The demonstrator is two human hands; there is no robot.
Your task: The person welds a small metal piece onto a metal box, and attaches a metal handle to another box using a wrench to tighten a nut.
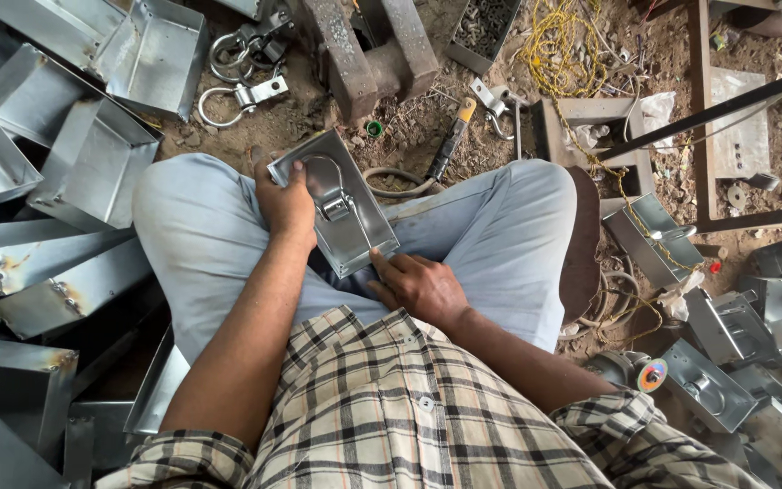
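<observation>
A shallow grey sheet-metal tray with a wire ring and clasp fixed inside it rests on my lap, between my knees. My left hand grips its left edge, thumb over the rim. My right hand touches the tray's near right corner with its fingertips, fingers curled. I sit cross-legged in light blue trousers and a checked shirt.
Several empty metal trays are piled at my left. Finished trays with rings lie at the right beside an angle grinder. Metal shackles, a screwdriver, yellow cord and a rusty steel block lie on the dirt ahead.
</observation>
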